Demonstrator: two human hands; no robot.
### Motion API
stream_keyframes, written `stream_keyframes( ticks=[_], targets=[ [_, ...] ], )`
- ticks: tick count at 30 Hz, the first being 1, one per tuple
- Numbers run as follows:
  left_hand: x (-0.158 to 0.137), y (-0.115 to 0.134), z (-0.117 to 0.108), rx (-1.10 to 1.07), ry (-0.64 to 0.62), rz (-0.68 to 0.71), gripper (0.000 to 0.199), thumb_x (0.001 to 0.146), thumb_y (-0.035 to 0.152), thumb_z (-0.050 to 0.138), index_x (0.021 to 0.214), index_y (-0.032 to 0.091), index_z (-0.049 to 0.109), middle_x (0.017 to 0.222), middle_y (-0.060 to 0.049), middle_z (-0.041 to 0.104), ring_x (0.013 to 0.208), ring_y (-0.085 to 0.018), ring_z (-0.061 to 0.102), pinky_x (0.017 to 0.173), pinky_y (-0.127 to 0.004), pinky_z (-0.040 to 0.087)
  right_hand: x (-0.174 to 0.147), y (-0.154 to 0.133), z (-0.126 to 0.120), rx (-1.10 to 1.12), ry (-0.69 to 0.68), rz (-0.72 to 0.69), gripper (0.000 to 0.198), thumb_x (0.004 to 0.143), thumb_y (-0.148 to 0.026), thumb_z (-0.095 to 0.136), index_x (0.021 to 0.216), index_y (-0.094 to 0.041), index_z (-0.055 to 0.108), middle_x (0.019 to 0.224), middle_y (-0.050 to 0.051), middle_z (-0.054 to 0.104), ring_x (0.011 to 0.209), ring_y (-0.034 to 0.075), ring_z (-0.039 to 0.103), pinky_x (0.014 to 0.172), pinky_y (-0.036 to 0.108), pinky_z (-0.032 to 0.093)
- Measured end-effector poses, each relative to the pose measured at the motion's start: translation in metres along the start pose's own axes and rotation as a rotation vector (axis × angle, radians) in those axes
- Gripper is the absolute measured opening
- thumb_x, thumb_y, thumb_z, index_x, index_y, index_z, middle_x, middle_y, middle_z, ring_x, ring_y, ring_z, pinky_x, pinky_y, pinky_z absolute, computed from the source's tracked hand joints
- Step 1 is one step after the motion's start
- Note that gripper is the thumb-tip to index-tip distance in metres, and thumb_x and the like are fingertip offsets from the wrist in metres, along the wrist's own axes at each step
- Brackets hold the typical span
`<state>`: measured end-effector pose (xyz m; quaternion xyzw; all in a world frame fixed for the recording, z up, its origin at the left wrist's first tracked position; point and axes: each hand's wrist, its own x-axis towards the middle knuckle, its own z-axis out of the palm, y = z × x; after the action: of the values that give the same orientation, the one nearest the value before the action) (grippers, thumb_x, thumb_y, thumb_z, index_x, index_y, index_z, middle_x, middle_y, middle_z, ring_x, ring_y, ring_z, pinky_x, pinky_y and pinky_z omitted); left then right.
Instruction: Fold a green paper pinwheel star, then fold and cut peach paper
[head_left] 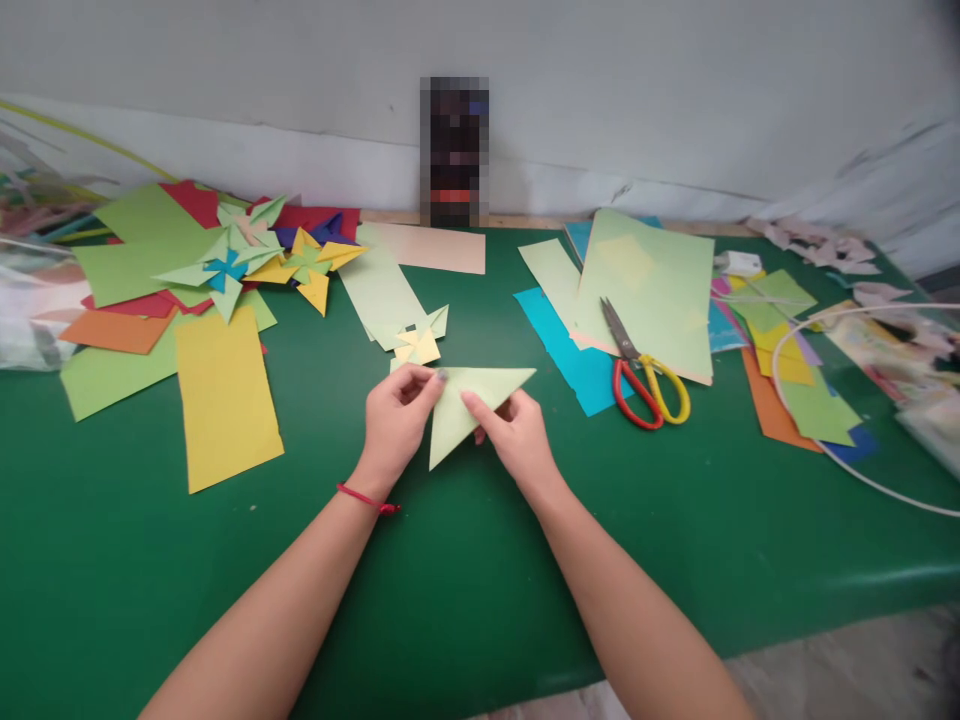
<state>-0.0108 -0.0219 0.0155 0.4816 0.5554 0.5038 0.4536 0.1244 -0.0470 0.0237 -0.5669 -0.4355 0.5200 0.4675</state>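
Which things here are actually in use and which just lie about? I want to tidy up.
In use: pale green paper triangle, held by left hand and right hand.

Lying about: scissors, yellow sheet, folded paper pinwheels, loose coloured sheets.

Plenty of bare green table (465, 560) on the near side of the grip, nothing to dodge there. Just beyond it sits a small folded pinwheel (418, 345). Out to the right, scissors (645, 375) lie on paper sheets; to the left, a yellow sheet (225, 395) blocks the way.
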Motion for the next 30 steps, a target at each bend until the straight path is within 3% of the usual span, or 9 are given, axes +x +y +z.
stream_keyframes(
  ticks=[3,11,18,24,30],
  targets=[
    [-0.006,0.002,0.004,0.013,-0.085,-0.014,0.016,0.074,0.033,0.064,0.067,0.019,0.062,0.063,0.0,0.06,0.057,-0.011,0.052,0.051,-0.021,0.04,0.001,-0.004,-0.005,-0.089,0.083,-0.074,0.027,0.071,-0.044,0.064,0.077,-0.019,0.059,0.067,0.0,0.059,0.055,0.012,0.053,0.044,0.022,0.044],
    [-0.002,0.001,0.002,0.003,-0.042,-0.003,0.016,0.073,0.033,0.064,0.067,0.018,0.062,0.063,0.001,0.059,0.057,-0.01,0.051,0.052,-0.021,0.04,0.005,-0.004,-0.013,-0.042,0.203,-0.132,0.024,0.077,-0.044,0.058,0.08,-0.02,0.057,0.058,-0.002,0.056,0.05,0.012,0.054,0.05,0.026,0.047],
    [-0.002,0.001,0.001,0.005,-0.06,-0.003,0.019,0.075,0.035,0.063,0.068,0.017,0.061,0.064,0.001,0.058,0.059,-0.01,0.05,0.053,-0.02,0.04,0.011,0.0,-0.02,0.041,0.287,-0.152,0.04,0.083,-0.052,0.046,0.063,-0.019,0.055,0.059,0.001,0.059,0.055,0.014,0.057,0.053,0.027,0.049],
    [0.0,0.0,0.001,-0.051,-0.024,-0.016,0.019,0.073,0.035,0.065,0.068,0.017,0.061,0.064,0.001,0.058,0.059,-0.01,0.051,0.053,-0.02,0.041,0.01,0.008,-0.008,0.21,0.071,0.034,0.042,0.078,-0.055,0.052,0.076,-0.014,0.062,0.066,0.005,0.065,0.053,0.016,0.061,0.045,0.029,0.051],
    [0.0,0.001,0.0,-0.06,0.006,-0.005,0.019,0.073,0.035,0.064,0.068,0.017,0.06,0.063,0.001,0.058,0.058,-0.01,0.051,0.053,-0.02,0.041,-0.005,0.009,0.014,0.178,-0.168,0.129,0.043,0.078,-0.052,0.054,0.065,-0.011,0.061,0.053,0.005,0.063,0.042,0.015,0.059,0.043,0.027,0.051]
  ],
)
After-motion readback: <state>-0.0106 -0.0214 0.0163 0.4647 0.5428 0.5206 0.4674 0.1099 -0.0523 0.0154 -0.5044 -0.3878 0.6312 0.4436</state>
